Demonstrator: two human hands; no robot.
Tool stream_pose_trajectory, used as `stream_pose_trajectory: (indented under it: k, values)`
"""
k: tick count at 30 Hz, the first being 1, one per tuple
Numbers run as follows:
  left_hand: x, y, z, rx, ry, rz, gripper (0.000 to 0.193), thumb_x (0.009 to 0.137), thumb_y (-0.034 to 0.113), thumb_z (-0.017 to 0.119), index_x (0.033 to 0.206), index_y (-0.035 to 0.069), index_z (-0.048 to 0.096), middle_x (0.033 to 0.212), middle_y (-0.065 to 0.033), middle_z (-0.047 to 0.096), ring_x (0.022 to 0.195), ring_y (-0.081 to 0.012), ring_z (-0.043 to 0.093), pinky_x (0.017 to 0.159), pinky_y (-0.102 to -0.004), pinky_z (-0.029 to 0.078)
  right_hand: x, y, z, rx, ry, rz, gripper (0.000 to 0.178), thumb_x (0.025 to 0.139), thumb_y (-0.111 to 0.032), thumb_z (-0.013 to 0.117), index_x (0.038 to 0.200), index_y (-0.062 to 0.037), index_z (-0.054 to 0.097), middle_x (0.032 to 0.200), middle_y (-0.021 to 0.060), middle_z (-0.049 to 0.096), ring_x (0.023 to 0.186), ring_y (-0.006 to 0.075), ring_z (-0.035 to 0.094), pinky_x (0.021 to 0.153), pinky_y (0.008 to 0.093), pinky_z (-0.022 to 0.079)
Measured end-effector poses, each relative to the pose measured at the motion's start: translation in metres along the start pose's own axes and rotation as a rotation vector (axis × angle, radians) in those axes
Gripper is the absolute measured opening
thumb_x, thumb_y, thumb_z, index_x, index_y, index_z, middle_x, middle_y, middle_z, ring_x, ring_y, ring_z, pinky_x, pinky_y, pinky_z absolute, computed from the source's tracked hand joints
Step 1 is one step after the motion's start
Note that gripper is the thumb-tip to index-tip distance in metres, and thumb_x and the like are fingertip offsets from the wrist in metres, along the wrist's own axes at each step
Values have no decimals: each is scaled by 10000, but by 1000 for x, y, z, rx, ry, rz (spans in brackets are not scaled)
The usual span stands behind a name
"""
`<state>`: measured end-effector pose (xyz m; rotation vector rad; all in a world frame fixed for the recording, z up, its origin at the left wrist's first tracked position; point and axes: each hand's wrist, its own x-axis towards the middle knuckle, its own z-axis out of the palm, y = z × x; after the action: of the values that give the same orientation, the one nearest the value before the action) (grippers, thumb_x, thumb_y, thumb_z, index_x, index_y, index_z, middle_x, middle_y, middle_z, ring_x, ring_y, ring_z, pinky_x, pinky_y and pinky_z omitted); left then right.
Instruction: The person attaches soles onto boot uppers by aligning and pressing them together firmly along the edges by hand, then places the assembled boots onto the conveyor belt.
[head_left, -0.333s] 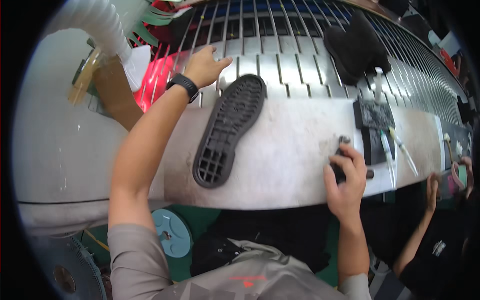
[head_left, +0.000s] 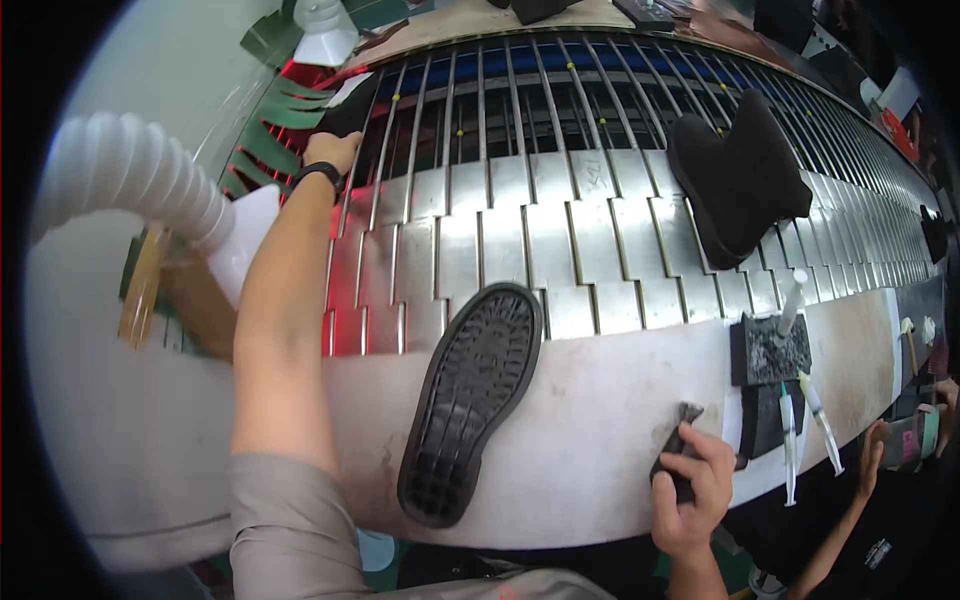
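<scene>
My left hand (head_left: 331, 150) reaches far to the left side of the conveyor, its fingers closed at the near end of a black piece (head_left: 345, 112) whose kind I cannot make out. The fingertips are partly hidden. On the pale work surface near me, my right hand (head_left: 700, 490) curls around a small black tool (head_left: 675, 462) with a short knob at its far end. Between my arms lies a black shoe sole (head_left: 470, 405), its ribbed, gridded inner face up, its toe over the conveyor slats. A black boot (head_left: 735, 180) rests on the slats farther right.
Right of my right hand stands a black block (head_left: 770, 350) holding an upright syringe; two syringes (head_left: 789, 440) lie beside it. At left are a white ribbed hose (head_left: 140, 175) and green strip flaps (head_left: 270, 130) lit red. Another person's hand (head_left: 872, 455) is at far right.
My left hand has moved away from beside the sole, forward and left, and its fingers have closed at the black piece. The view has shifted forward; my right hand keeps its tool.
</scene>
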<state>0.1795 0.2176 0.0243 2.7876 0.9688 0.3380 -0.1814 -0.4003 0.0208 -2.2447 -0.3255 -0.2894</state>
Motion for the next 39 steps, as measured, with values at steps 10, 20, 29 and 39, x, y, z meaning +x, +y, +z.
stream_pose_trajectory:
  k: [10, 20, 29, 39]
  values:
    - [177, -38, 85, 5, 419, 247, 925, 864, 256, 895, 1563, -92, 400, 1422, -347, 628, 1315, -499, 622, 1124, -514, 493, 11, 29, -2, -9, 29, -8, 193, 763, -171, 857, 928, -100, 786, 1266, 83, 776, 1040, 284, 688, 915, 414, 510]
    - [-15, 70, 53, -193, 403, 694, 818, 840, -16, 803, 1571, 117, 462, 1412, -176, 593, 1273, -428, 624, 1036, -489, 538, -4, 33, -3, -5, 166, -8, 149, 811, -122, 842, 930, -80, 764, 1245, 83, 773, 1069, 286, 694, 935, 411, 499]
    - [-276, 82, -114, -408, 508, 967, 751, 775, -26, 828, 1473, 31, 556, 1365, -236, 638, 1240, -452, 640, 1054, -470, 527, -23, 19, -2, 283, 241, -168, 75, 898, -46, 764, 950, 1, 735, 1168, 199, 759, 1083, 360, 692, 959, 435, 550]
    - [-556, 18, -163, -244, 522, 1300, 621, 751, 98, 806, 1354, 48, 668, 1364, -220, 665, 1234, -406, 681, 1059, -600, 532, -77, -87, 46, 1546, -154, 470, 426, 1095, -303, 621, 1448, -85, 526, 1441, 99, 633, 1297, 262, 633, 1062, 448, 537]
